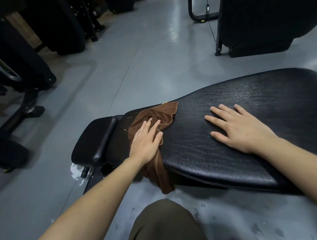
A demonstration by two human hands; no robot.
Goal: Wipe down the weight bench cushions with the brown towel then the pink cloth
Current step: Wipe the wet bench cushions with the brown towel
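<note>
A long black back cushion (246, 152) of the weight bench lies across the right half of the view, with a small black seat pad (93, 140) at its left end. The brown towel (159, 114) is spread over the cushion's narrow left end, one end hanging down over the near edge. My left hand (146, 140) presses flat on the towel, fingers spread over the folds. My right hand (238, 125) rests palm down on the bare cushion, fingers apart, holding nothing. No pink cloth is in view.
The grey floor (133, 66) has wet patches near my knee (167, 224) and under the seat pad. Black gym machines (18, 58) stand at the left and far back; another black padded machine (265, 17) is at the upper right.
</note>
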